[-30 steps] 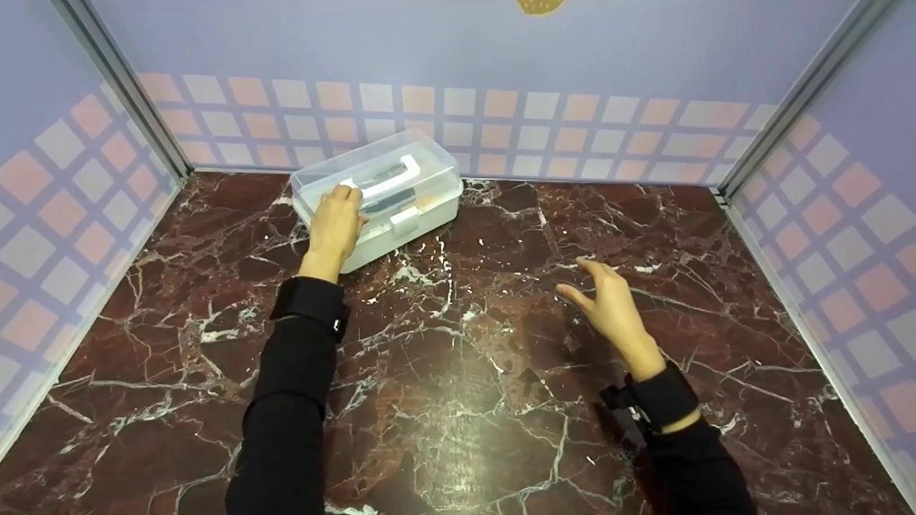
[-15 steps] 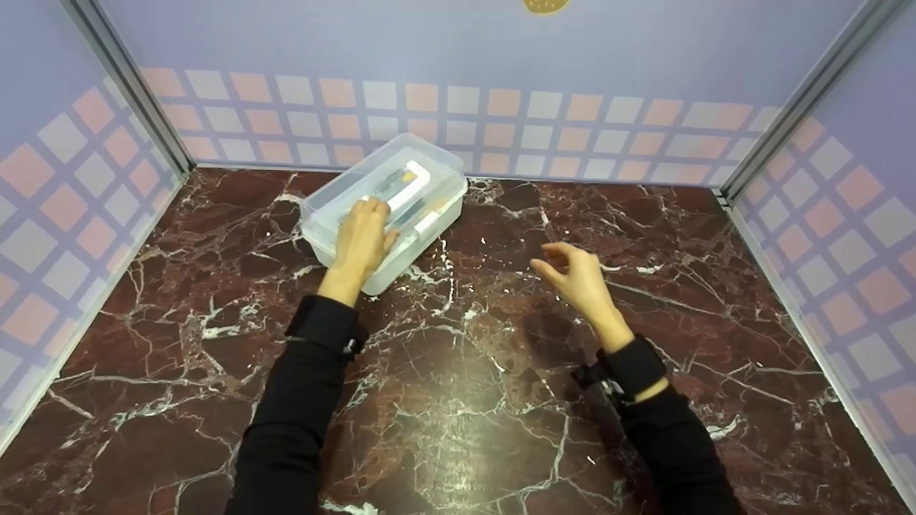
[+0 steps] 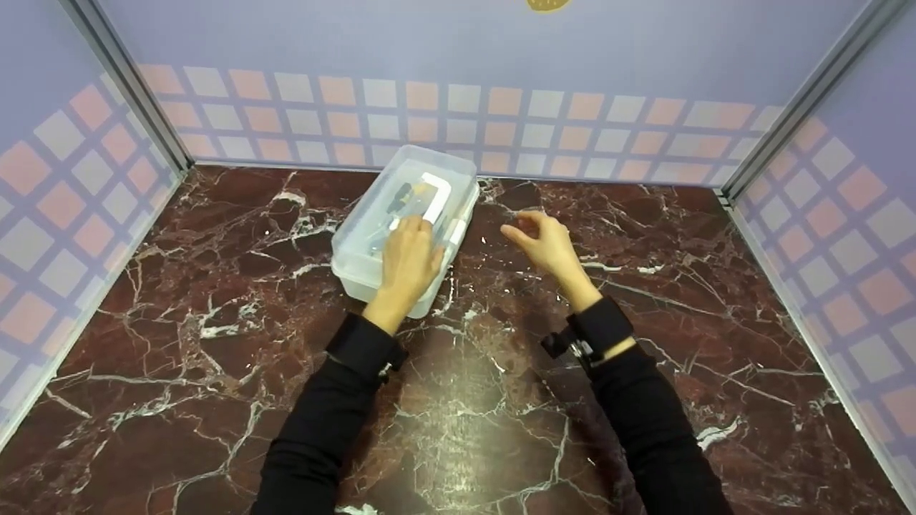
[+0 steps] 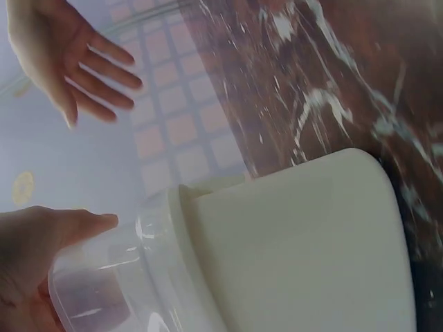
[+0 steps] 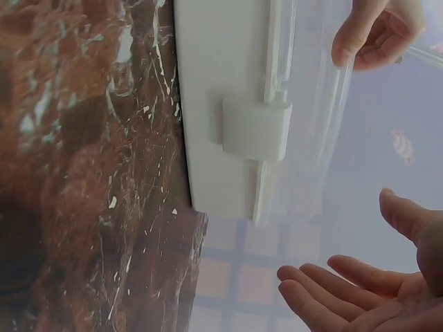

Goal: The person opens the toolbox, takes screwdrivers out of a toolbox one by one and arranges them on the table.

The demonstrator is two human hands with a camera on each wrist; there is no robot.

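Observation:
A white plastic storage box with a clear lid (image 3: 365, 222) stands at an angle near the back wall in the head view. My left hand (image 3: 409, 261) grips the white handle (image 3: 438, 199) on top of the lid, its fingers curled round the near end, as the right wrist view also shows. Through the lid, dark and yellow items (image 3: 402, 197) show blurred. A white latch (image 5: 256, 128) sits over the box's front seam. My right hand (image 3: 547, 243) hovers to the right of the box, apart from it, fingers extended and holding nothing.
Dark red marbled tabletop (image 3: 179, 357) with white veins lies under the box. Behind it rises a lilac wall (image 3: 630, 64) with pink and white squares; similar panels and metal posts (image 3: 129, 89) bound both sides.
My left hand has drawn the box to the right and toward me, turning it so its latch side faces more to the right. My right hand has moved left and forward, nearer the box.

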